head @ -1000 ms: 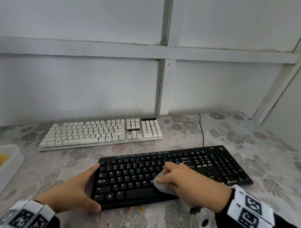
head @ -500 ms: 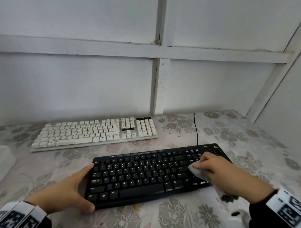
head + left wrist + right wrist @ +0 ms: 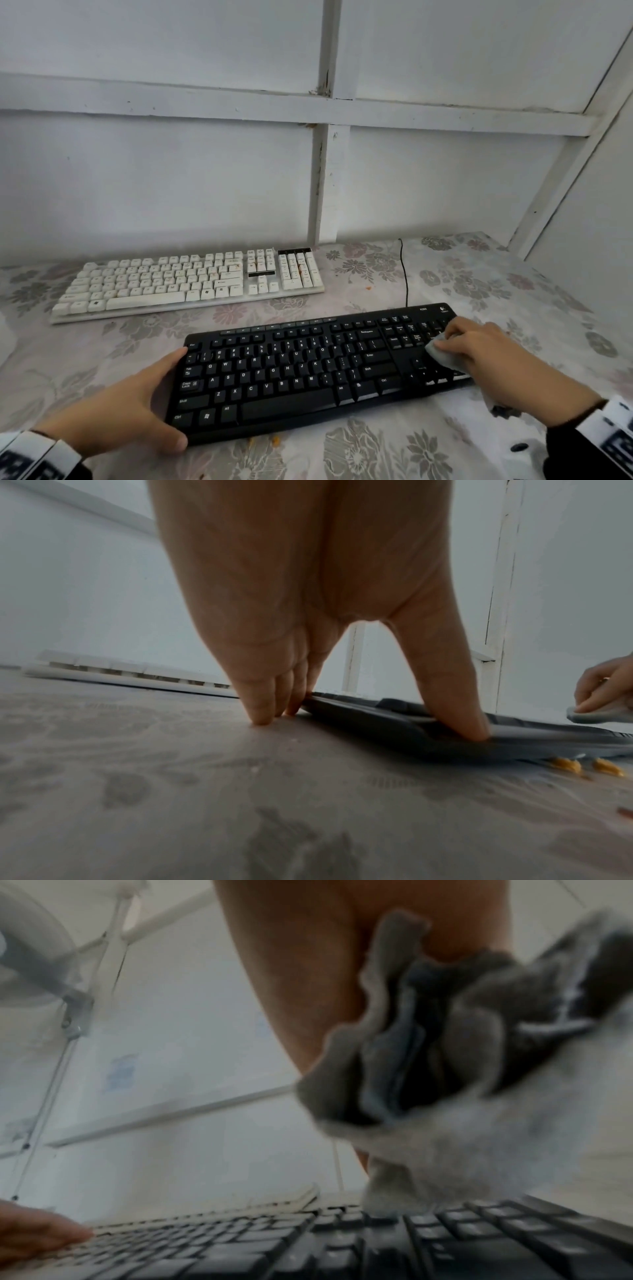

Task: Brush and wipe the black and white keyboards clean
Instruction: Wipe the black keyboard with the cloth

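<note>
The black keyboard [image 3: 318,370] lies flat on the flowery tablecloth [image 3: 496,284], close to me. I think it is light and stiff, a thin plastic board, so it could slide when I rub it. Its keys are small and springy, and I guess a hard rub could catch one. The best place to hold it is by its short end, where there are no keys to press.

That is where my left hand [image 3: 113,411] is. Its fingers are straight and lie along the left end of the black keyboard. The left wrist view shows the thumb [image 3: 455,710] pressing down on the near corner, with the other fingertips [image 3: 263,710] on the cloth just beside the edge. So this hand is wide open and only props the board.

My right hand [image 3: 493,359] is at the other end, over the number keys. Its fingers are curled round a soft grey cloth [image 3: 442,354], bunched up in the palm. The cloth touches the keys there. It looks floppy and fluffy, so it should bend into the gaps between the keys.

The white keyboard [image 3: 191,281] lies farther back, near the wall [image 3: 154,188], well apart from both hands. It has small orange spots on some keys. A few orange crumbs [image 3: 568,765] lie on the tablecloth just by the front edge of the black keyboard. A thin black cable [image 3: 405,270] runs back from the black keyboard toward the wall.
</note>
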Demonstrator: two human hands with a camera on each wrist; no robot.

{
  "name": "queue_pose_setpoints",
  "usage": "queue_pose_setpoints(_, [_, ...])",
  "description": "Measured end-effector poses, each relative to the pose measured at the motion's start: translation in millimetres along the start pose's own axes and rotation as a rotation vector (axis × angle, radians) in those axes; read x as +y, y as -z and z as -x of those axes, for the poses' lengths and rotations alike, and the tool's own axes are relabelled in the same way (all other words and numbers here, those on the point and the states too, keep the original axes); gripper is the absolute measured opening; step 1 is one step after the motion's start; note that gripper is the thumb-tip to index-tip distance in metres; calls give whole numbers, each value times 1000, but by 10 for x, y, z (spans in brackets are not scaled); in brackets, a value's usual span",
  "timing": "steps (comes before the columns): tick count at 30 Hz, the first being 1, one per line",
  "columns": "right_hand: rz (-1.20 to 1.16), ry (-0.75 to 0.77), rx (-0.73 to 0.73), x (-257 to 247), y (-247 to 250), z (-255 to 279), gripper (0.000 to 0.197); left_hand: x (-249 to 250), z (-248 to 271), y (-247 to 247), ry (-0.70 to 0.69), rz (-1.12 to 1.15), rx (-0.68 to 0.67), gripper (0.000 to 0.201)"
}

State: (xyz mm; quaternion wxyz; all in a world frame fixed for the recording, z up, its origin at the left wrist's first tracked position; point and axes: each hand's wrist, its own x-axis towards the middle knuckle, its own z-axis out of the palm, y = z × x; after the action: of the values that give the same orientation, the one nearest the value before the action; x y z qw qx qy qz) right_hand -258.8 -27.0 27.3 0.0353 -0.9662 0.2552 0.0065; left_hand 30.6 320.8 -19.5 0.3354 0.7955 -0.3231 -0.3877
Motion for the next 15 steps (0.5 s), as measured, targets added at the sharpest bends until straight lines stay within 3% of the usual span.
queue_pose_setpoints(5, [-100,166,-89,-279,-129,25,23,-18,-8,-6,15,3,7,136])
queue_pose_setpoints(9, [6,104,-175,-238,-154,56,36,-21,-8,-7,13,15,4,136])
queue_pose_setpoints(15, [100,-5,-167,-98,-29,17,21,-17,-11,1,24,-2,3,133])
